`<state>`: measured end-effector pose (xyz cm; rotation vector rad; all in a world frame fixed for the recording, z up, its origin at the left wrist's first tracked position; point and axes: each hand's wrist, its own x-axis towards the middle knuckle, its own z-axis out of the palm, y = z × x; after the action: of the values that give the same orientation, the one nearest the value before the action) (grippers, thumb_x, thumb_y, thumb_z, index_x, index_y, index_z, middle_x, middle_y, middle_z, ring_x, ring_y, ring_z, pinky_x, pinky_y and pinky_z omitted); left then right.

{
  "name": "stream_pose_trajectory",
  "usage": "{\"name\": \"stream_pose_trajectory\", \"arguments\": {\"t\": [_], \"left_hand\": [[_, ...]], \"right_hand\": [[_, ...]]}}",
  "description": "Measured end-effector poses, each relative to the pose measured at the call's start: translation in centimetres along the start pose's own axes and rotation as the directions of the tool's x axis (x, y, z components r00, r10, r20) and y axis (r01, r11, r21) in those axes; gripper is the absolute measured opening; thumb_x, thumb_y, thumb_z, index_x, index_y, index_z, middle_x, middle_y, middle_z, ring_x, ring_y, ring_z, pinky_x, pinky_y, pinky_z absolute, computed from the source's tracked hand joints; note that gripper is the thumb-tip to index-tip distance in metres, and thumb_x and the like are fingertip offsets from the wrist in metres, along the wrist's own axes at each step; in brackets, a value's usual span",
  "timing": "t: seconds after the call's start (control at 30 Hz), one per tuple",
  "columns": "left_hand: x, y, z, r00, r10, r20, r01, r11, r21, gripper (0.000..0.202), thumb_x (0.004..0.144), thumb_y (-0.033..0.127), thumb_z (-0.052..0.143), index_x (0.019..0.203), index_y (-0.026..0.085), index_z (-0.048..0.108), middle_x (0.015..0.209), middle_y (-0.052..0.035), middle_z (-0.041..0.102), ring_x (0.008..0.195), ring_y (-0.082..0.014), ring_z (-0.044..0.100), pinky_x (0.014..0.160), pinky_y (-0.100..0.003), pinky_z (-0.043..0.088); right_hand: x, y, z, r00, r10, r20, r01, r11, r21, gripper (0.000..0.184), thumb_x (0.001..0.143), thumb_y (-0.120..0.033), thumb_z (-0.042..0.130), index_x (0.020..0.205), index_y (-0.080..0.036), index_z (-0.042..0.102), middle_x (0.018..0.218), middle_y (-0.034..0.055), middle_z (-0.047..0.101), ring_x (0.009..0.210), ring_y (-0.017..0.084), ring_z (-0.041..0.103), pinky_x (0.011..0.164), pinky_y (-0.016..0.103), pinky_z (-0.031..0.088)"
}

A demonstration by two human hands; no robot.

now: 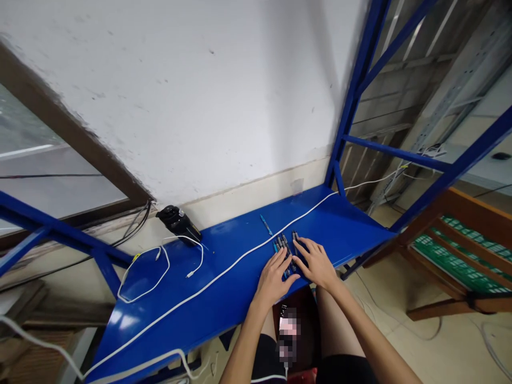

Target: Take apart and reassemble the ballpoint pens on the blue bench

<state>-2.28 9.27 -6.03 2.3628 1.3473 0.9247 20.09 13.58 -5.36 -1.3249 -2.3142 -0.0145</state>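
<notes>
- Left hand [274,278] lay flat, fingers spread across a row of slim pens [285,249], no clear grip.
- Right hand [315,262], fingers splayed, covered the row's right end; any hold could not be told.
- The pens sat on a blue steel shelf [236,288]; a stray nudge could send them over its edge.
- A lone blue pen [266,225] lay just beyond; a white cable [240,256] beside the row could snag a sweeping hand.

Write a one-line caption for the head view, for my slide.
Left hand and right hand on pens lying on a blue metal shelf beside a white cable.

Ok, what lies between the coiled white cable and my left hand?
Between the coiled cable and your left hand, a long white cable crosses the blue metal shelf, in the head view.
</notes>
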Motion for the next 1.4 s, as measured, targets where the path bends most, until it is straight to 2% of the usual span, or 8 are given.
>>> {"name": "stream_pose_trajectory", "arguments": {"t": [0.23,0.43,0.53,0.63,0.83,0.93,1.2,1.4], "left_hand": [[-0.7,0.4,-0.9,0.996,0.079,0.047,-0.080,0.997,0.006,0.070,0.096,0.018,0.065,0.164,0.018,0.051,0.174,-0.0165,0.044,0.165,-0.0325,0.039,0.133,-0.061,0.041],[-1.0,-0.2,-0.2,0.991,0.107,0.084,-0.112,0.992,0.057,0.054,0.110,0.027,0.054,0.163,0.015,0.052,0.170,-0.0182,0.050,0.162,-0.0297,0.043,0.132,-0.057,0.044],[-0.9,-0.1,-0.4,0.994,0.084,0.067,-0.084,0.996,-0.001,0.055,0.110,0.030,0.057,0.164,0.019,0.051,0.169,-0.0148,0.052,0.161,-0.0274,0.045,0.132,-0.055,0.044],[-0.9,0.1,-0.7,0.998,0.045,0.043,-0.041,0.996,-0.074,0.062,0.106,0.036,0.066,0.165,0.022,0.050,0.169,-0.0137,0.054,0.161,-0.0280,0.045,0.132,-0.055,0.045],[-0.9,0.3,-0.8,0.999,0.035,0.032,-0.034,0.999,-0.031,0.074,0.102,0.035,0.071,0.170,0.026,0.042,0.180,-0.0127,0.035,0.170,-0.0332,0.024,0.134,-0.065,0.036],[-0.8,0.3,-0.7,0.999,0.002,0.050,-0.001,1.000,-0.018,0.077,0.102,0.040,0.071,0.172,0.028,0.039,0.181,-0.0117,0.032,0.170,-0.0342,0.021,0.134,-0.063,0.037],[-0.6,0.6,-0.9,0.997,-0.040,0.067,0.043,0.998,-0.051,0.061,0.109,0.043,0.061,0.167,0.027,0.048,0.177,-0.0109,0.042,0.168,-0.0301,0.033,0.133,-0.056,0.043],[-0.3,0.8,-1.0,0.996,-0.026,0.083,0.030,0.998,-0.050,0.065,0.108,0.044,0.063,0.169,0.030,0.044,0.176,-0.0115,0.044,0.166,-0.0304,0.037,0.132,-0.057,0.044]], "right_hand": [[0.0,0.2,-0.2,0.994,-0.083,0.073,0.079,0.996,0.050,0.057,0.115,-0.048,0.045,0.168,-0.027,0.049,0.172,0.0115,0.049,0.157,0.031,0.050,0.119,0.052,0.046],[0.1,0.2,-0.2,0.994,-0.074,0.078,0.070,0.996,0.053,0.056,0.115,-0.048,0.045,0.165,-0.023,0.053,0.172,0.0121,0.048,0.157,0.030,0.051,0.120,0.052,0.046],[0.0,0.1,-0.4,0.994,-0.084,0.071,0.080,0.995,0.058,0.056,0.115,-0.048,0.046,0.165,-0.022,0.053,0.173,0.0123,0.047,0.157,0.029,0.050,0.119,0.052,0.046],[0.0,0.0,-0.4,0.992,-0.106,0.062,0.103,0.993,0.052,0.058,0.115,-0.049,0.047,0.166,-0.022,0.050,0.174,0.0125,0.045,0.162,0.030,0.043,0.122,0.054,0.044],[0.1,0.1,-0.1,0.992,-0.098,0.084,0.097,0.995,0.023,0.062,0.114,-0.050,0.049,0.170,-0.025,0.046,0.179,0.0116,0.036,0.168,0.034,0.031,0.128,0.058,0.038],[0.1,0.1,0.0,0.991,-0.094,0.097,0.091,0.995,0.029,0.061,0.114,-0.049,0.050,0.169,-0.024,0.047,0.180,0.0124,0.033,0.168,0.033,0.031,0.130,0.058,0.038],[-0.2,0.5,0.2,0.991,-0.118,0.068,0.110,0.988,0.105,0.052,0.114,-0.042,0.050,0.160,-0.019,0.059,0.176,0.0134,0.040,0.165,0.033,0.038,0.128,0.058,0.045],[-0.3,0.3,-0.2,0.991,-0.121,0.061,0.110,0.981,0.159,0.051,0.113,-0.041,0.053,0.159,-0.019,0.061,0.173,0.0138,0.045,0.162,0.034,0.043,0.126,0.057,0.048]]}}
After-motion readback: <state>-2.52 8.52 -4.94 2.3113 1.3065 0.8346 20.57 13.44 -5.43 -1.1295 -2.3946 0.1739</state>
